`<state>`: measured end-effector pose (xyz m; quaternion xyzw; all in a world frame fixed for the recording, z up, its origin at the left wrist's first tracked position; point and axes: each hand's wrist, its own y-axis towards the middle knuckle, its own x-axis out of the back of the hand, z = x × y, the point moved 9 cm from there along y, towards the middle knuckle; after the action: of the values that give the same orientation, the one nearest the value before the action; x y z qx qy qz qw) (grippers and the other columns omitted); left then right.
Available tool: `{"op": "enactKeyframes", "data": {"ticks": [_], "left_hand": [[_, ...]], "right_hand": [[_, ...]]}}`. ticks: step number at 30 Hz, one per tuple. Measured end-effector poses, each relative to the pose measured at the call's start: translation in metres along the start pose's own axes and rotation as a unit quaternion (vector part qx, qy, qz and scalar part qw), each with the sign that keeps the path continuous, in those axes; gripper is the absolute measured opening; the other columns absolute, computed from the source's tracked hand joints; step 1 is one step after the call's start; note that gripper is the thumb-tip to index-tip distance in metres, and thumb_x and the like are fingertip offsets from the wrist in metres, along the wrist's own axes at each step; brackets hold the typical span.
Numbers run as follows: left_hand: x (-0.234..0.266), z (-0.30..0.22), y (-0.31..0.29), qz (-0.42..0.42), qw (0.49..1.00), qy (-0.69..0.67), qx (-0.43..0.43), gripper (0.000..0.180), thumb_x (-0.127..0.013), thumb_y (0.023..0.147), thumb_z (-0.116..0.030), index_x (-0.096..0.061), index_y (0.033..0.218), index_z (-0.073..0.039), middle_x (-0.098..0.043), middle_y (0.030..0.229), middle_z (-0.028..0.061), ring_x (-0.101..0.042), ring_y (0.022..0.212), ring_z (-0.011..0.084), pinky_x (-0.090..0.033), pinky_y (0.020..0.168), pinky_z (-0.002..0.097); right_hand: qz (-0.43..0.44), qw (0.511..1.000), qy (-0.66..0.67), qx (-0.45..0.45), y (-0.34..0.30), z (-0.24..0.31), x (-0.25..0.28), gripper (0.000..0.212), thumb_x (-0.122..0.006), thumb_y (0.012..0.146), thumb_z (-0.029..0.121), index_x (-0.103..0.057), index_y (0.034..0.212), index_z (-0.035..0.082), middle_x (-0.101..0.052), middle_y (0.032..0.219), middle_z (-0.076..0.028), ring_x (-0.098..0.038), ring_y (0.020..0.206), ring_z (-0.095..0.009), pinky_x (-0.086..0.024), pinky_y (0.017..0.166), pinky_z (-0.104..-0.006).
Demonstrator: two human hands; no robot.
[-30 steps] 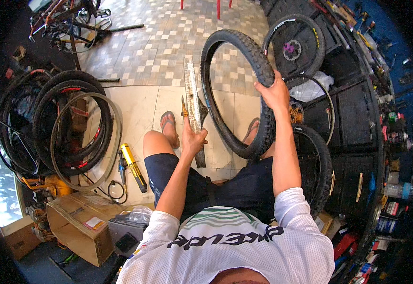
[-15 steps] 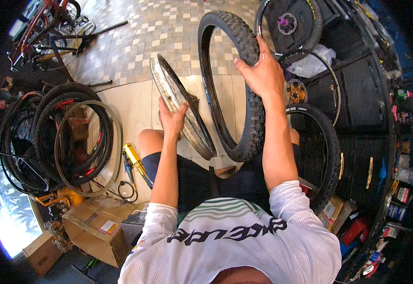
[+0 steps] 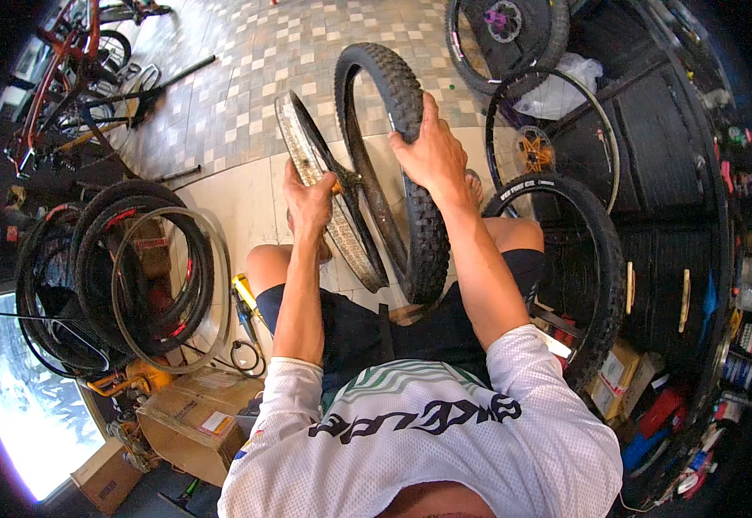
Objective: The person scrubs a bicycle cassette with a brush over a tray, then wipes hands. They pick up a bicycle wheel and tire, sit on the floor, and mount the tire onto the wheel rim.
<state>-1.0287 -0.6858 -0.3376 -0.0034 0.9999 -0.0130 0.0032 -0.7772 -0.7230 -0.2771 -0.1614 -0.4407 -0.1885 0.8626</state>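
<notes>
My left hand (image 3: 309,202) grips a bare bicycle wheel by its rim, whose pale, dirt-stained rim bed (image 3: 354,259) faces left. The wheel stands on edge between my knees. Just right of it, my right hand (image 3: 432,155) holds a loose black knobby tire (image 3: 427,233) upright, thumb on the near bead and fingers over the tread. The tire's open side is turned toward the wheel, and the two are close together. Whether they touch near the bottom I cannot tell. The wheel's hub is partly hidden between them.
Several tires and a bare hoop (image 3: 220,293) lean at the left, beside a yellow-handled pump (image 3: 245,293). A cardboard box (image 3: 177,427) sits behind them. On the right stand another knobby tire (image 3: 604,285), a wheel with an orange hub (image 3: 534,151) and black cabinets (image 3: 660,224). Bike frames (image 3: 61,112) occupy the far left.
My right hand has brought the tire left and closer to the wheel. The wheel has turned so more of its rim bed shows. My view has shifted slightly.
</notes>
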Motion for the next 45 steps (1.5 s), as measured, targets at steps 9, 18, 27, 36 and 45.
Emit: {"op": "enactKeyframes", "data": {"ticks": [9, 18, 27, 36, 45], "left_hand": [[-0.032, -0.072, -0.003, 0.008, 0.998, -0.028, -0.055, 0.041, -0.068, 0.077, 0.003, -0.057, 0.117, 0.003, -0.068, 0.097, 0.0085, -0.064, 0.08, 0.0158, -0.054, 0.07, 0.0306], [-0.078, 0.007, -0.009, 0.032, 0.999, -0.008, -0.043, 0.049, -0.073, 0.077, -0.005, -0.055, 0.121, 0.003, -0.068, 0.099, 0.0119, -0.065, 0.084, 0.0182, -0.054, 0.075, 0.0331], [-0.091, 0.014, -0.03, 0.03, 0.996, -0.055, -0.069, 0.047, -0.048, 0.108, -0.032, -0.054, 0.138, 0.004, -0.069, 0.115, 0.0143, -0.061, 0.103, 0.0185, -0.048, 0.092, 0.0341], [-0.098, 0.015, -0.035, 0.028, 0.996, -0.071, -0.055, 0.047, -0.045, 0.109, -0.035, -0.065, 0.124, 0.005, -0.073, 0.102, 0.0134, -0.061, 0.097, 0.016, -0.049, 0.089, 0.0319], [-0.108, 0.001, -0.046, 0.06, 0.997, 0.007, -0.045, 0.05, -0.045, 0.108, -0.036, -0.062, 0.124, 0.008, -0.072, 0.103, 0.0248, -0.067, 0.098, 0.0236, -0.05, 0.086, 0.0384]], "right_hand": [[-0.02, 0.999, 0.001, 0.039, -0.005, 0.006, -0.002, 0.095, -0.07, 0.085, 0.045, -0.021, 0.158, 0.006, -0.063, 0.118, -0.03, -0.068, 0.101, -0.046, -0.054, 0.087, -0.0544], [0.0, 0.999, 0.024, 0.036, -0.006, 0.007, -0.006, 0.092, -0.072, 0.082, 0.044, -0.028, 0.157, 0.011, -0.064, 0.124, -0.029, -0.064, 0.112, -0.047, -0.05, 0.095, -0.0536], [-0.024, 0.998, 0.045, 0.037, -0.007, 0.0, 0.001, 0.093, -0.072, 0.082, 0.05, -0.032, 0.155, 0.009, -0.064, 0.128, -0.029, -0.063, 0.115, -0.046, -0.05, 0.097, -0.0512], [-0.046, 0.997, 0.056, 0.033, -0.017, -0.004, -0.003, 0.09, -0.072, 0.084, 0.051, -0.035, 0.154, 0.009, -0.063, 0.131, -0.027, -0.063, 0.118, -0.044, -0.049, 0.099, -0.049], [-0.053, 0.995, 0.064, 0.054, -0.008, -0.019, 0.008, 0.09, -0.073, 0.084, 0.042, -0.031, 0.156, 0.009, -0.062, 0.134, -0.026, -0.062, 0.12, -0.043, -0.049, 0.099, -0.0488]]}}
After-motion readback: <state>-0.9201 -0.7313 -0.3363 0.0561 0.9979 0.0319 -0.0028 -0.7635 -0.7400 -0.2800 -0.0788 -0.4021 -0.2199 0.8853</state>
